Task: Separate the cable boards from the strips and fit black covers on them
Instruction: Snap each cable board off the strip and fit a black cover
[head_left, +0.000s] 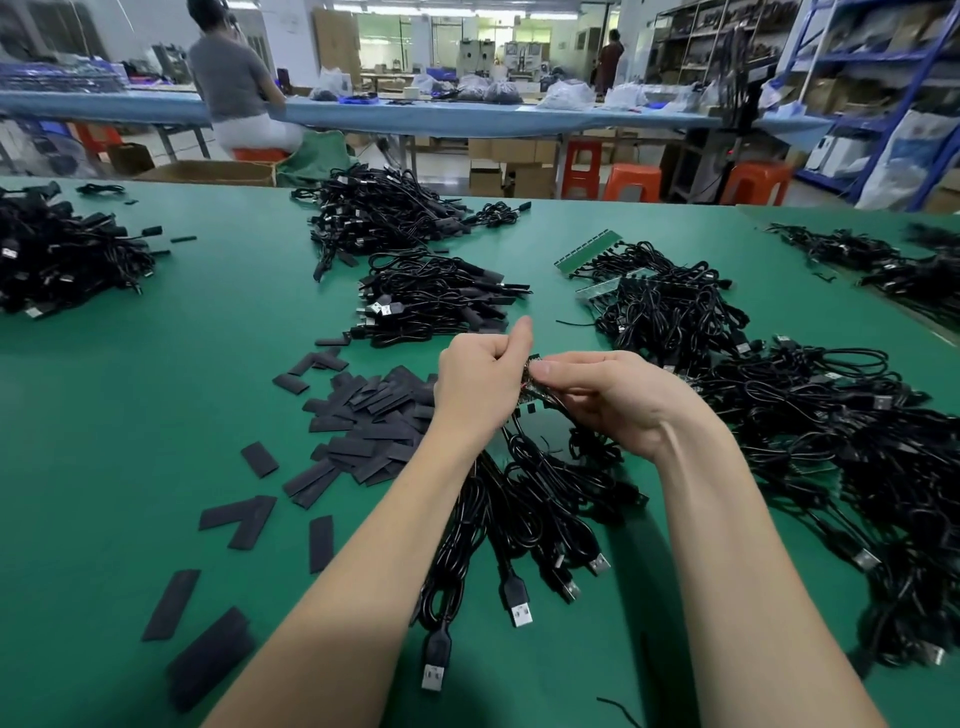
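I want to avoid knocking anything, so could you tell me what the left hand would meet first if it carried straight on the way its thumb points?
Probably the nearest cable bundle, just beyond the left hand; depth is unclear.

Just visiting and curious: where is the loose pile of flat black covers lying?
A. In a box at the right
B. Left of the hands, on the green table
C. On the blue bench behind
B: the covers lie scattered on the table, just left of the left hand.
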